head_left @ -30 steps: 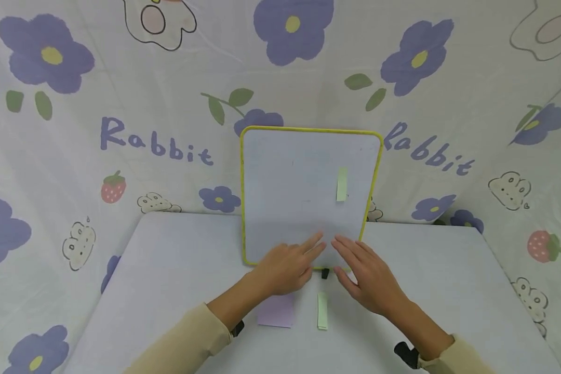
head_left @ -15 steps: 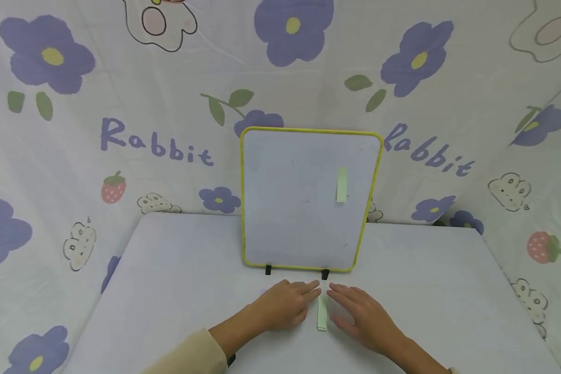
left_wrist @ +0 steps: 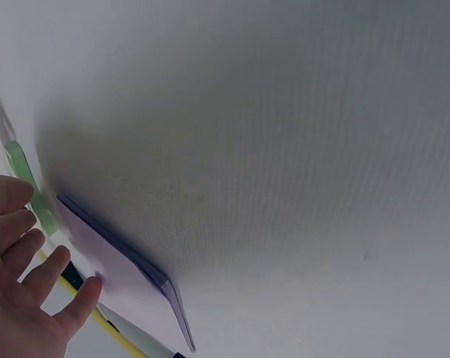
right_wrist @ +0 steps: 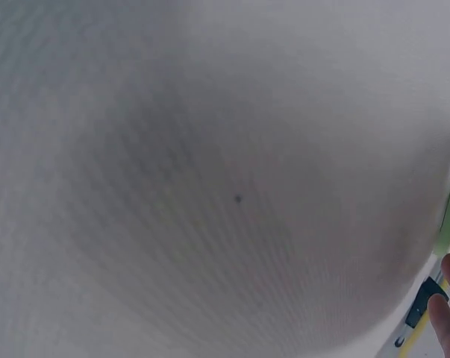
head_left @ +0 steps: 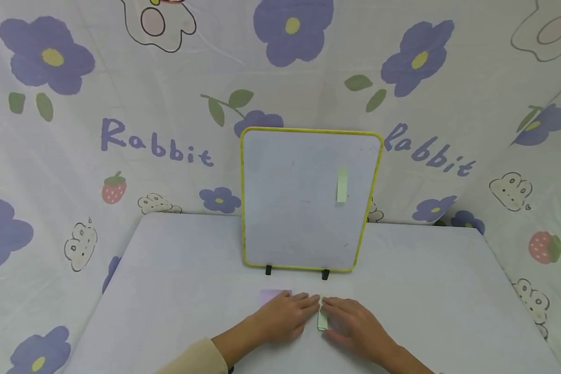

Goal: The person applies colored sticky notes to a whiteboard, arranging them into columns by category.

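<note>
A narrow pale green sticky-note pad (head_left: 322, 321) lies on the white table between the two hands. The left hand (head_left: 282, 316) is at its left side, fingertips at its upper part, and covers much of a purple sticky-note pad (head_left: 271, 296). On the other side the right hand (head_left: 359, 328) has its fingertips at the green pad's right edge. In the left wrist view the fingers (left_wrist: 42, 276) are loosely spread beside the purple pad (left_wrist: 120, 276) and green pad (left_wrist: 30, 186). Whether any fingertip touches the green pad is unclear.
Behind the hands a whiteboard with a yellow rim (head_left: 299, 218) stands upright on black feet (head_left: 325, 274). A single green strip (head_left: 342, 186) is stuck on its upper right. A patterned cloth (head_left: 159, 93) hangs behind the table (head_left: 177, 270).
Both hands have come down from the whiteboard's lower edge to the table, beside the green pad. The strip on the board has stayed in place.
</note>
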The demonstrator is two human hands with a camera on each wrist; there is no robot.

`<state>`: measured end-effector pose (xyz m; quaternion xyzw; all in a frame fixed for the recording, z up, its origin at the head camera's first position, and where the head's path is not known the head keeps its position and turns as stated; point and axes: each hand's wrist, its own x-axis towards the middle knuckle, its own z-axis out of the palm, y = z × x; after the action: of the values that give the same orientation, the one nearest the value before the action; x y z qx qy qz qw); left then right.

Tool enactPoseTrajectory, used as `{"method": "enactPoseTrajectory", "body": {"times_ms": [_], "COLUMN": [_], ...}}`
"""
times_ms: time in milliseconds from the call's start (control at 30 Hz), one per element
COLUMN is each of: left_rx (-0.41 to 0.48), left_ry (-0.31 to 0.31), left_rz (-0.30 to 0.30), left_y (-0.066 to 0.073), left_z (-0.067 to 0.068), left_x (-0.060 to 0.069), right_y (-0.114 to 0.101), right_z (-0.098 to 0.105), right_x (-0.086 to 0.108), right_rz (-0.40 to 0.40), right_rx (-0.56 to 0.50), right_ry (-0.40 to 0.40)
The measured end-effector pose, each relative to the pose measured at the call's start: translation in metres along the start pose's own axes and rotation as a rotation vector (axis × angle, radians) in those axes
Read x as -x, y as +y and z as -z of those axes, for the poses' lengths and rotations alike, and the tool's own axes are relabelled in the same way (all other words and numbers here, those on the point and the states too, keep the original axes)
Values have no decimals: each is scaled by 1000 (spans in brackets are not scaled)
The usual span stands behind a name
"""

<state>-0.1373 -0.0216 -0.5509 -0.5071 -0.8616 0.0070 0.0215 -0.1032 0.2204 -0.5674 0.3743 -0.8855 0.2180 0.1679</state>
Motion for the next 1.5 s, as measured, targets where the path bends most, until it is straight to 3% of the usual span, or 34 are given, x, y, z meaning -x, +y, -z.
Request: {"method": "enactPoseTrajectory", "body": {"times_ms": [267, 733, 1500], "left_rx": [-21, -49, -16], "left_ry": [-34, -37, -35], "left_rz": [-13, -20, -13], "left_y": [2, 3, 4], "left_z": [-3, 0, 3], "left_x": [-1, -1, 0], "right_y": [-3, -2, -7], "right_z": [0, 3, 3], "right_x": [1, 0, -12], "right_rz": [-44, -76, -48], "right_rx": [20, -22, -86], "right_ry": [-80, -109, -41]}}
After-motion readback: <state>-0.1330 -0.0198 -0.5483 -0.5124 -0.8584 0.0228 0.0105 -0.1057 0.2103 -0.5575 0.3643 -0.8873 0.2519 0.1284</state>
